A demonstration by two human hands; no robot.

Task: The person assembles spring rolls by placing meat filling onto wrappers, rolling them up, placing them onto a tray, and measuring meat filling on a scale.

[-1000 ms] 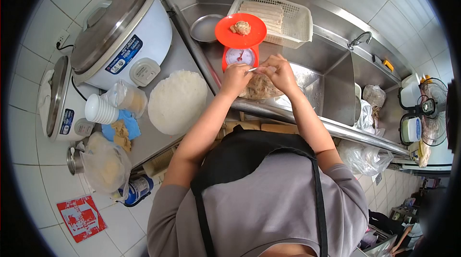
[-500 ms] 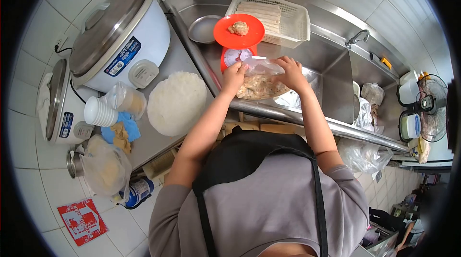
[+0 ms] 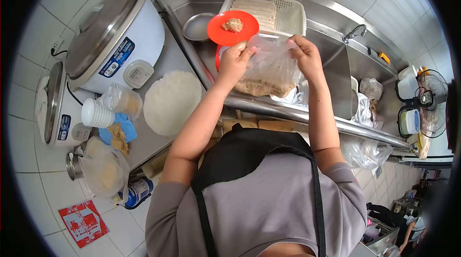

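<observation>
A clear plastic bag (image 3: 272,60) is stretched between my hands, its upper edge raised. My left hand (image 3: 235,65) pinches the bag's left side, and my right hand (image 3: 307,56) pinches its right side. The lower part of the bag lies over a tan, minced-looking mass (image 3: 257,87) at the sink's front edge. Just beyond my left hand is a red scale plate (image 3: 218,34) with a small lump of the tan mixture (image 3: 232,25); the bag and my hand hide much of the scale's dial. White wrappers (image 3: 189,89) are stacked on the counter to the left.
A white basket (image 3: 294,12) with pale rolls (image 3: 254,11) stands behind the plate, and a round metal pan (image 3: 197,27) left of it. Two rice cookers (image 3: 139,41), white cups (image 3: 96,113) and bags are at left. A faucet (image 3: 354,32) and a fan (image 3: 431,98) are at right.
My hands have moved up and apart, and the bag, bunched small between them before, is now spread open and raised. The view has shifted slightly.
</observation>
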